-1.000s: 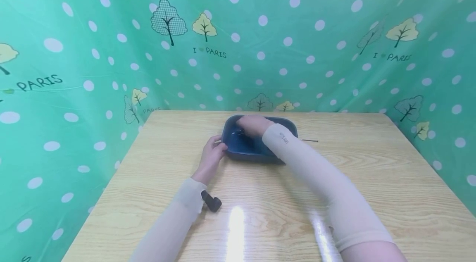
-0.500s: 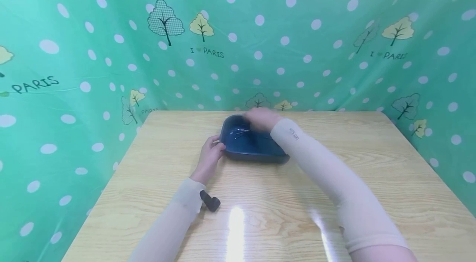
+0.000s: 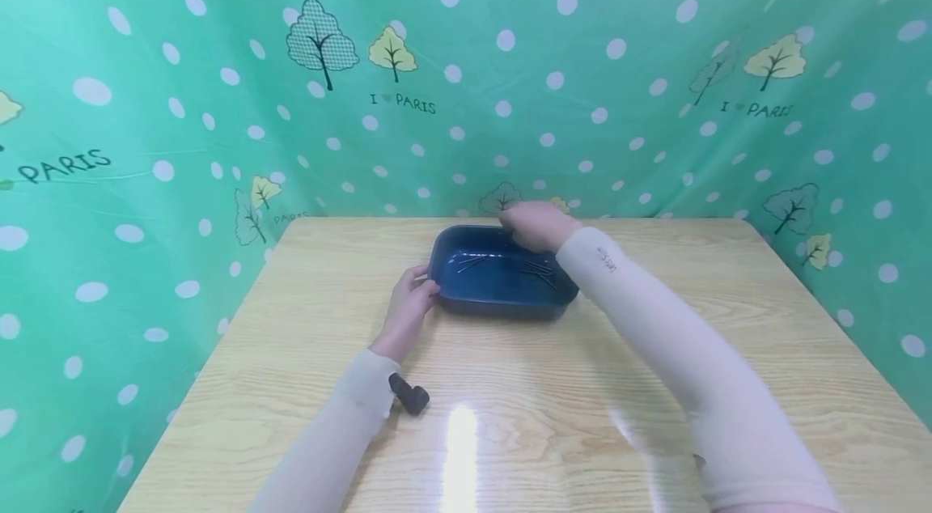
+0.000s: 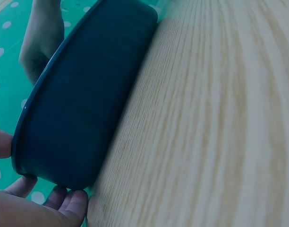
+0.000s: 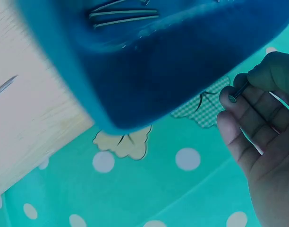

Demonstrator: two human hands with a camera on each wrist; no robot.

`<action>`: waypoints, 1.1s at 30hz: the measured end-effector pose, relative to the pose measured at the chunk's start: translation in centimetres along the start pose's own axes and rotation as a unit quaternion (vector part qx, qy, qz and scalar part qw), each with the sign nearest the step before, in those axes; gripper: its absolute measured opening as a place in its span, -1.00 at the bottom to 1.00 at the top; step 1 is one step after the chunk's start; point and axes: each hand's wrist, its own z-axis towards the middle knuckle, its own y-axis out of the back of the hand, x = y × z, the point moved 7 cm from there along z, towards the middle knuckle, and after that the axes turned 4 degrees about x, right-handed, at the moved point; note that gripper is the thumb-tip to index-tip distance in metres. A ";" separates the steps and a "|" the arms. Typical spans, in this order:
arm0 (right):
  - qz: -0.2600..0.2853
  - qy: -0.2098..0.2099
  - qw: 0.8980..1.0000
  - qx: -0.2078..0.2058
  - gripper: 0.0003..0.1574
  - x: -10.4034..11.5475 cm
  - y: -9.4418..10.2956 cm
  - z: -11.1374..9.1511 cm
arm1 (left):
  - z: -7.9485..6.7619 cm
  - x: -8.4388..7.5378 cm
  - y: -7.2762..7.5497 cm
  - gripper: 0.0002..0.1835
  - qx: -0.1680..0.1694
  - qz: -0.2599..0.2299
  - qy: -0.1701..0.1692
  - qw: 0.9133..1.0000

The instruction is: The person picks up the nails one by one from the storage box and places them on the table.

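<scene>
A dark blue rectangular plastic bin (image 3: 502, 307) stands at the far side of the table. My left hand (image 3: 408, 307) grips its left end, with fingertips against the wall and rim in the left wrist view. Over the bin's back rim is my right hand (image 3: 539, 226). It pinches a thin metal nail (image 5: 240, 91) between thumb and fingers, as the right wrist view shows. Inside the bin lie a group of nails (image 3: 539, 269) on the right and a few thin nails (image 3: 472, 262) on the left.
The wooden table (image 3: 510, 400) carries the bin near its back edge. Behind it hangs a green dotted curtain (image 3: 437, 141). In the right wrist view, a nail-like metal piece (image 5: 4, 87) lies on the table beside the bin.
My right hand has moved up and right, from inside the bin's left part to its back rim, uncovering the nails inside. The left hand has kept its grip on the bin.
</scene>
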 end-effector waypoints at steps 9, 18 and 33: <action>0.010 -0.008 1.000 -0.010 -0.81 -1.4 0.5 -2.1 | 0.0 -0.2 -0.1 -0.49 0.004 -0.002 -0.001 1.000; 0.007 -0.020 1.000 -0.021 -0.81 -2.9 0.3 -4.0 | -0.1 -0.2 -0.1 -0.51 0.000 0.004 0.006 1.000; 0.001 -0.027 0.999 -0.023 -0.84 -4.5 -0.1 -6.4 | 0.1 0.0 -0.1 -0.50 0.000 0.002 0.016 1.000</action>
